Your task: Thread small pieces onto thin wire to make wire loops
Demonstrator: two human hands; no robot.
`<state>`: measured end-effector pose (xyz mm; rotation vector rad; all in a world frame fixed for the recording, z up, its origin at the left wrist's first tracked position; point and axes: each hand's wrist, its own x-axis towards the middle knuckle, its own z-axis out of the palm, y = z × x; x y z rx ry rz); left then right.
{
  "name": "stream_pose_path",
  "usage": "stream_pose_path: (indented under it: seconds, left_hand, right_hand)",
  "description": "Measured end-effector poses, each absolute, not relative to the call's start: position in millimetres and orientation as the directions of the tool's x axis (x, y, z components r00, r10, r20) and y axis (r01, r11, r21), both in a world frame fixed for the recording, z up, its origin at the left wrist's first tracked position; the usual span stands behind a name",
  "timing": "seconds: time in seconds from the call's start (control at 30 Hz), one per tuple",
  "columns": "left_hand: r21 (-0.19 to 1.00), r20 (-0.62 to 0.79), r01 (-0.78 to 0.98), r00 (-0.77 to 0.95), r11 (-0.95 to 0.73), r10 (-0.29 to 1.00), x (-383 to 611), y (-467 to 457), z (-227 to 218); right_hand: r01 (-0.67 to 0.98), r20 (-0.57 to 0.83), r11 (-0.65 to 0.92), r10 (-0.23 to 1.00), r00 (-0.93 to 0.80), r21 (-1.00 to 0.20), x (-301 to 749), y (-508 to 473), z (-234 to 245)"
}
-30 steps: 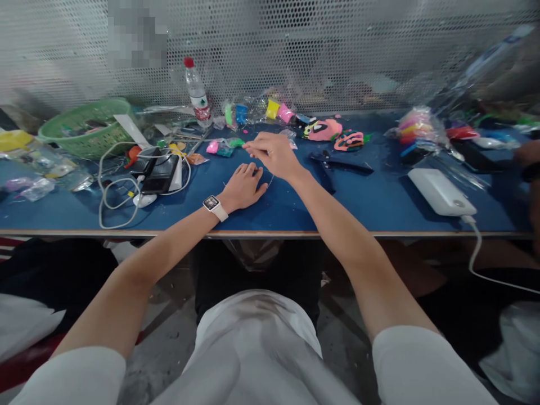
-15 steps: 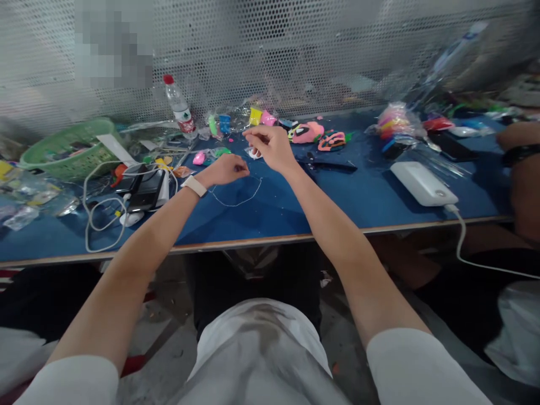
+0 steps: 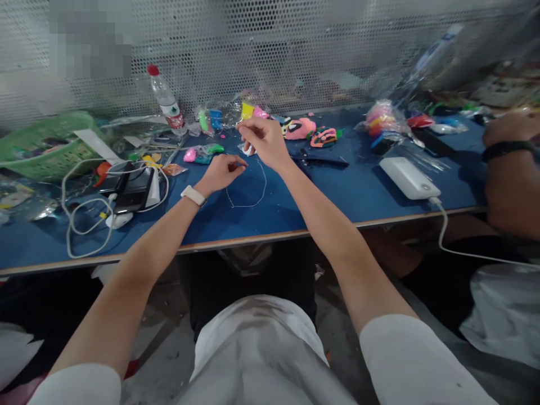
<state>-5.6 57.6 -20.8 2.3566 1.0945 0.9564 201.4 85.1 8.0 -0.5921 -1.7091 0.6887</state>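
Observation:
A thin pale thread (image 3: 253,198) hangs in a loop over the blue table (image 3: 295,208). My left hand (image 3: 221,171), with a white watch at the wrist, is closed in a pinch on one end of it. My right hand (image 3: 261,142) is raised a little higher and farther back, fingers pinched on the other end. A small white piece (image 3: 248,149) shows just under the right hand's fingers. Pink and orange clay figures (image 3: 310,132) lie just behind the right hand.
A green basket (image 3: 42,146), a water bottle (image 3: 164,101), phones with white cables (image 3: 126,188) sit at left. Bags of coloured clay (image 3: 386,121), black scissors (image 3: 323,160) and a white power bank (image 3: 405,177) lie at right. Another person's arm (image 3: 508,163) rests at the right edge.
My left hand lifted off the table and closed into a pinch on the thread. My right hand rose, and the thread now hangs in a loop. The view shifted to the right.

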Motion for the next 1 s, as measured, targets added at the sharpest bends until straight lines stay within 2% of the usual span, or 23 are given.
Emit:
stream_pose_path:
  seconds: [0.13, 0.23, 0.37, 0.47, 0.6, 0.77, 1.0]
  left_hand:
    - [0.585, 0.489, 0.551, 0.345, -0.595, 0.801, -6, 58, -23]
    - [0.672, 0.489, 0.509, 0.241, -0.538, 0.838, -7, 60, -28]
    - [0.887, 0.345, 0.294, 0.089, -0.355, 0.935, -4, 63, -30]
    - [0.974, 0.219, 0.060, -0.009, -0.218, 0.976, -2, 62, -28]
    - [0.973, 0.180, -0.148, -0.013, -0.180, 0.984, -8, 64, -28]
    - [0.956, 0.224, -0.188, -0.038, -0.227, 0.974, -18, 73, -34]
    - [0.900, 0.245, -0.363, -0.040, -0.243, 0.969, -13, 67, -27]
  right_hand:
    - [-0.019, 0.653, 0.668, 0.720, -0.235, -0.744, 198, 79, 11]
    - [-0.074, 0.628, 0.630, 0.745, -0.223, -0.773, 198, 77, 11]
    - [-0.117, 0.591, 0.580, 0.783, -0.194, -0.806, 198, 77, 9]
    - [-0.138, 0.564, 0.548, 0.806, -0.177, -0.825, 197, 78, 7]
    - [-0.175, 0.534, 0.506, 0.817, -0.216, -0.845, 193, 75, 4]
    - [-0.220, 0.495, 0.449, 0.831, -0.253, -0.866, 188, 69, 3]
    - [-0.258, 0.466, 0.402, 0.841, -0.276, -0.879, 188, 65, 4]
